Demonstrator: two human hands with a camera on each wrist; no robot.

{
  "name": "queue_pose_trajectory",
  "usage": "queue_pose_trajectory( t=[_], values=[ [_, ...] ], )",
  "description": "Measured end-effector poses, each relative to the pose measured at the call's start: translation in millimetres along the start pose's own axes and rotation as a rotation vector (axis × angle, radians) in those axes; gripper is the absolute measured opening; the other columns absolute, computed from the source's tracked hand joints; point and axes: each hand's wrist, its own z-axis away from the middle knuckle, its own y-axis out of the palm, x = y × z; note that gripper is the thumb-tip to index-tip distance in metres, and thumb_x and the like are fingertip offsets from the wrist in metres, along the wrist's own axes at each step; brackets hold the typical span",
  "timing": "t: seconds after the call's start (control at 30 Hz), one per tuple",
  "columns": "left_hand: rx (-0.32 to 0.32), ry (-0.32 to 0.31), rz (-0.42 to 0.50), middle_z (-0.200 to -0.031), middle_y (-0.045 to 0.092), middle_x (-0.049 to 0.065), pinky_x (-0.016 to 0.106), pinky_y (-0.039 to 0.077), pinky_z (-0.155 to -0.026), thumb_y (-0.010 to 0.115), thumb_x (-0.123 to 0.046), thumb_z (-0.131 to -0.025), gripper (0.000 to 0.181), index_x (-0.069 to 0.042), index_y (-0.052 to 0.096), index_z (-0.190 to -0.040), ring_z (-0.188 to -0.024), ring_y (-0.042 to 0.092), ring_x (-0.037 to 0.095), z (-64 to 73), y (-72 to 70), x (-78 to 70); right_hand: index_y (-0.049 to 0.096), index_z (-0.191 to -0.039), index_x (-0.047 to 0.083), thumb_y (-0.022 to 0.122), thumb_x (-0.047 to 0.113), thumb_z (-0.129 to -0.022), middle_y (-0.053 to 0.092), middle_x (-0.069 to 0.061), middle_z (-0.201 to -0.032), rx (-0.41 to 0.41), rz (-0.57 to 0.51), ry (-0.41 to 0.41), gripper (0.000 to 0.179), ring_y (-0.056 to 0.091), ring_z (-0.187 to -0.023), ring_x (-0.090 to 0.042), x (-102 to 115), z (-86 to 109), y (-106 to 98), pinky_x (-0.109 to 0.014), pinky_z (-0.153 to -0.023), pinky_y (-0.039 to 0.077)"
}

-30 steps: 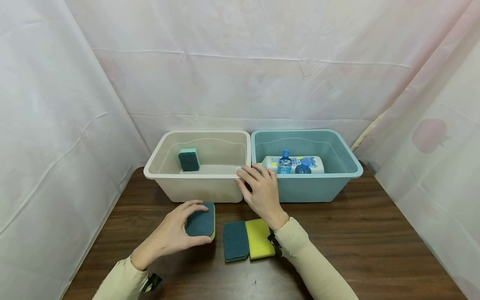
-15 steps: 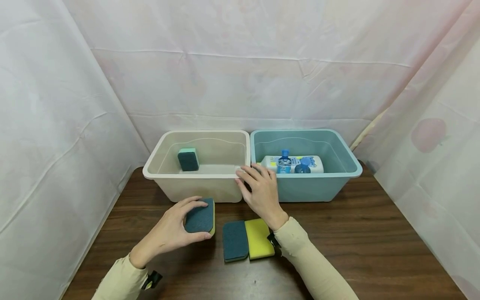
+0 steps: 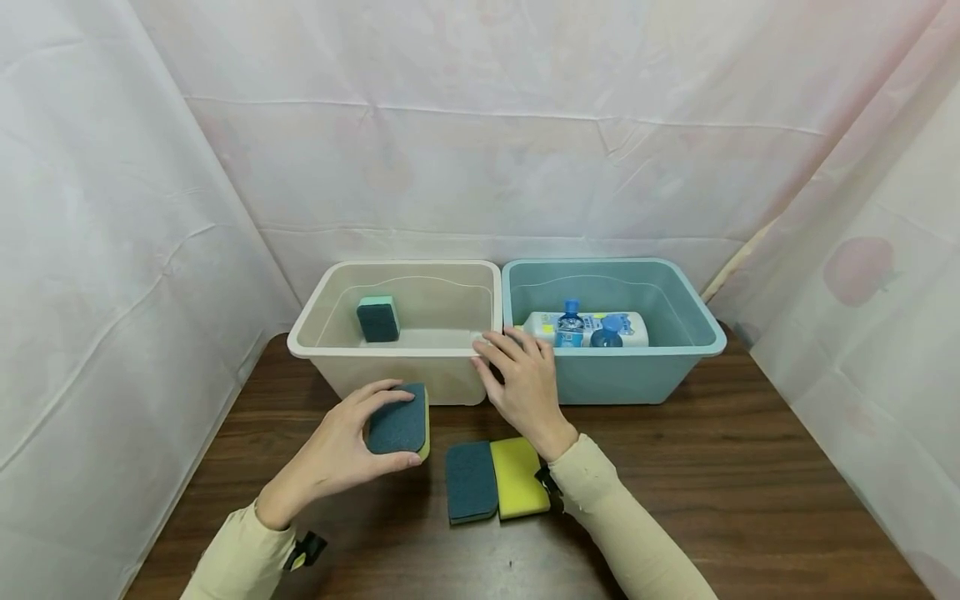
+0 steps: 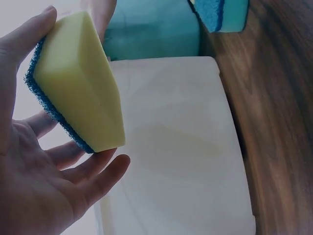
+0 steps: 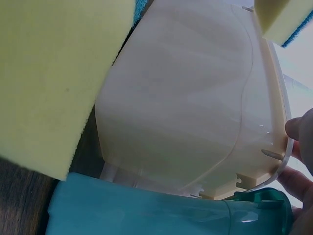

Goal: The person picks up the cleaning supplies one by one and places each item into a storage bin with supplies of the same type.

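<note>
My left hand (image 3: 330, 458) holds a sponge (image 3: 397, 419) by its edges between thumb and fingers, raised in front of the beige bin (image 3: 397, 375). The sponge's dark scouring side faces up in the head view; its yellow foam (image 4: 80, 83) shows in the left wrist view. My right hand (image 3: 525, 387) grips the beige bin's rim near its front right corner, where it meets the blue bin (image 3: 615, 379). Inside the beige bin a green sponge (image 3: 378, 321) stands on edge. Two more sponges lie side by side on the table, one dark side up (image 3: 472, 483), one yellow (image 3: 520, 479).
Inside the blue bin are a white bottle (image 3: 633, 329) lying down and two small blue-capped bottles, one with a blue label (image 3: 569, 332). Both bins stand on a dark wooden table (image 3: 712, 492). Pale curtains (image 3: 480, 183) enclose the back and sides.
My left hand has lifted the sponge slightly, up and toward the beige bin. The right hand has kept its place on the rim.
</note>
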Motion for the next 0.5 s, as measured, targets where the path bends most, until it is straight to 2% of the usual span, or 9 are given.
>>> queue_pose_trajectory(
  t=[0.27,0.5],
  values=[
    [-0.013,0.011,-0.015,-0.156,0.055,0.006,0.050,0.059,-0.094,0.093,-0.055,-0.077,0.077,-0.028,0.065,-0.143,-0.129,0.061,0.027,-2.0,-5.6,-2.1,0.082,-0.119,0.020,0.077,0.032,-0.099,0.078,-0.002,-0.128,-0.010,-0.006,-0.002,0.024,0.065,-0.129,-0.034,-0.3,0.7,1.3,-0.051,-0.100,0.046],
    [-0.103,0.070,-0.021,-0.154,0.058,0.004,0.045,0.061,-0.089,0.098,-0.048,-0.072,0.077,-0.027,0.069,-0.140,-0.128,0.062,0.024,-5.7,-9.9,-3.7,0.081,-0.121,0.021,0.077,0.033,-0.100,0.077,-0.001,-0.129,0.003,-0.002,0.007,0.024,0.064,-0.130,-0.033,0.1,0.6,0.3,-0.051,-0.102,0.045]
  ],
)
